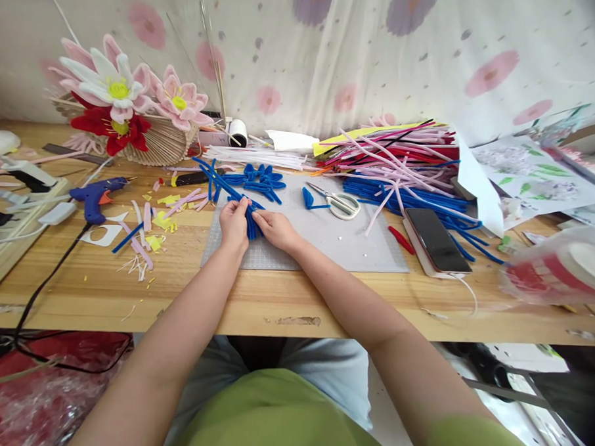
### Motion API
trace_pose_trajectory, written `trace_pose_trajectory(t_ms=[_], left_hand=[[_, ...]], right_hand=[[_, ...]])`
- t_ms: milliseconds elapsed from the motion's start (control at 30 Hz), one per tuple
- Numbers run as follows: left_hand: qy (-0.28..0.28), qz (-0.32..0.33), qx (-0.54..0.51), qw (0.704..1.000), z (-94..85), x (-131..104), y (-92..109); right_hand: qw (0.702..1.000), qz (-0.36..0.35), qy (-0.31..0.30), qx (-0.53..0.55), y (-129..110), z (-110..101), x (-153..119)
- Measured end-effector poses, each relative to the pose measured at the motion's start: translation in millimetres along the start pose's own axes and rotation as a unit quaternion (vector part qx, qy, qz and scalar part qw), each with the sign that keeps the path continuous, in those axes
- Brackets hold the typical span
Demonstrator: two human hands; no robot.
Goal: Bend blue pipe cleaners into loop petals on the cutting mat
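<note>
At the near-left corner of the grey cutting mat (326, 244), both hands meet over a bundle of blue pipe cleaners (252, 222). The left hand (234, 221) pinches the bundle's upper end with curled fingers, and the right hand (276, 228) grips its lower side from the right, fingers closed on the stems. The bundle lies just inside the mat's left edge, close to its front edge.

Behind the hands, a finished blue pipe-cleaner flower shape (260, 180) lies at the mat's far-left edge. The scissors (338, 202) rest near the mat's middle, with bare mat between them and the right hand. Right of the mat, a phone (437, 239) lies on a white box, touching a heap of blue, pink and red pipe cleaners (403, 163) that crowds the far-right side.

Left of the mat, cut pink and yellow scraps (152, 226) litter the wooden table (127, 294), and a blue glue gun (95, 196) sits beyond them, its black cord running to the front edge. The strip of table between the mat and the front edge is bare wood. A basket of pipe-cleaner flowers (129, 120) stands at the far left by the curtain.
</note>
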State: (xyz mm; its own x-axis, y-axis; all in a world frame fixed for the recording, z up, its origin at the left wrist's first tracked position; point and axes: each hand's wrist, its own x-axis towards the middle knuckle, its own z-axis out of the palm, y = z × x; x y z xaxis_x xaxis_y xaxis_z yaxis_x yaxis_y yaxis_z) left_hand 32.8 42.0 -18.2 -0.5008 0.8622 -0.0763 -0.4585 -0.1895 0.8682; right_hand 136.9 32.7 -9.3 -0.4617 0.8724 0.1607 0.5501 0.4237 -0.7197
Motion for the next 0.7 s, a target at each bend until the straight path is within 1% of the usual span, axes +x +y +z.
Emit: trace_pose_trajectory(t_ms=[100, 200, 333, 433, 533, 633, 700], left_hand=[[0.019, 0.02, -0.016, 0.999, -1.5, 5, 0], [0.027, 0.028, -0.023, 0.999, -2.7, 8, 1], [0.049, -0.005, -0.021, 0.999, -1.8, 7, 3], [0.068, -0.04, -0.039, 0.996, 0.2, 5, 6], [0.073, -0.064, -0.064, 0.993, 1.4, 4, 8], [0.069, -0.07, -0.075, 0.992, 1.3, 4, 9], [0.058, -0.059, -0.073, 0.994, 1.3, 3, 7]], right_hand=[[0.999, 0.001, 0.016, 0.031, 2, 1, -2], [0.999, 0.03, 0.021, 0.035, 1, -1, -4], [0.998, 0.031, 0.004, 0.047, -5, -2, -5], [1.0, 0.013, 0.001, 0.025, -9, -2, -7], [1.0, -0.008, 0.004, 0.003, -11, -1, -9], [1.0, -0.011, 0.01, 0.01, -8, 0, -9], [1.0, -0.006, 0.018, 0.024, -3, 2, -7]])
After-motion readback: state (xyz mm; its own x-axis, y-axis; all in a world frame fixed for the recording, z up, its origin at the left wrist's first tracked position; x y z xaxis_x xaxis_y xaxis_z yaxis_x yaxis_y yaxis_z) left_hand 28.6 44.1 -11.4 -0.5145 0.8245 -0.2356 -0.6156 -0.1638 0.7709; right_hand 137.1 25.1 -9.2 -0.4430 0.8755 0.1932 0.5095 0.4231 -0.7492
